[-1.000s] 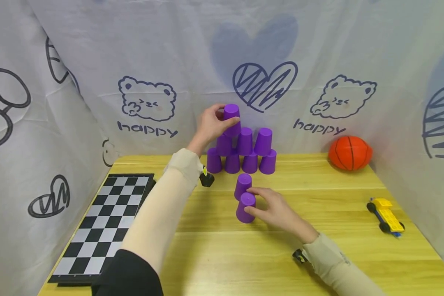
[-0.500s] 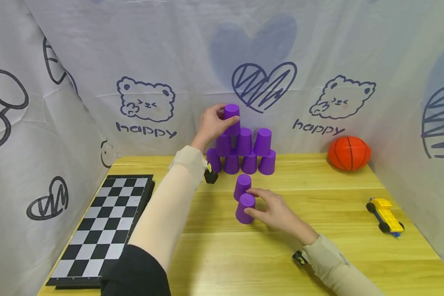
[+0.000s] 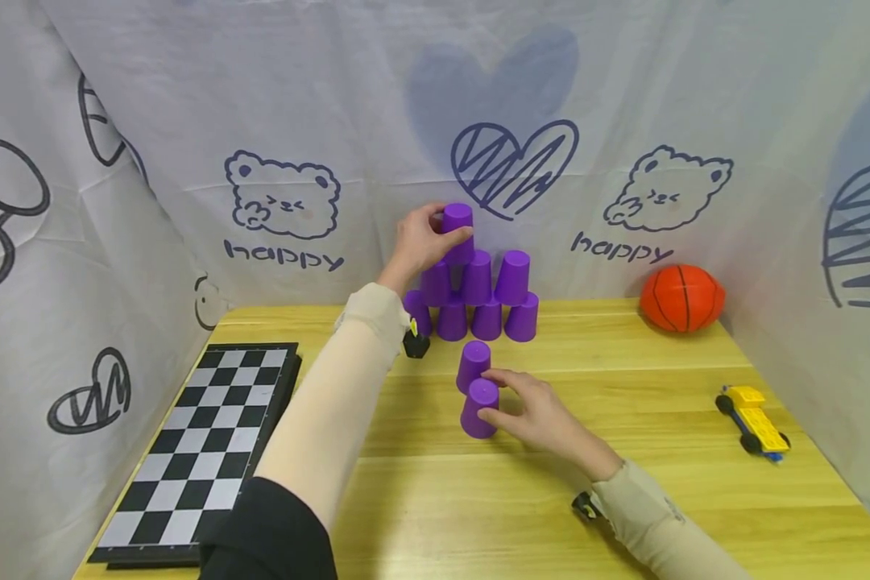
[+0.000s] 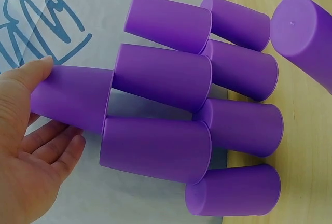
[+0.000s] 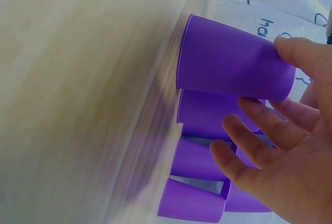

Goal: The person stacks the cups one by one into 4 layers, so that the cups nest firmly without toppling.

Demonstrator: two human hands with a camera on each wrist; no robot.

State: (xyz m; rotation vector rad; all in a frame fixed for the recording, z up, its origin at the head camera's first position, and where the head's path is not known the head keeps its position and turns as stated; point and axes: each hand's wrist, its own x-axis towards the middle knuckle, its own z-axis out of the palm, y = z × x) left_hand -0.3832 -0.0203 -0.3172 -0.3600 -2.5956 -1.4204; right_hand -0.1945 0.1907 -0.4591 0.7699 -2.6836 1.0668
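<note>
— Cups: how many, and where?
— Ten. Seven form the stack (image 3: 474, 298) at the table's (image 3: 623, 483) back edge, four in the bottom row and three above. The left hand (image 3: 419, 242) holds an eighth, the top cup (image 3: 458, 232), on the stack's left side. Two loose cups stand in front of the stack.
— What do the wrist views add?
— The left wrist view shows the thumb on the top cup's (image 4: 72, 102) base and the fingers (image 4: 52, 149) loosely spread beneath. The right wrist view is blurred.
— And the right hand (image 3: 540, 415)?
— Its forearm lies on the table; thumb and fingertips pinch the near cup (image 3: 479, 408), in front of the far cup (image 3: 473, 365).
</note>
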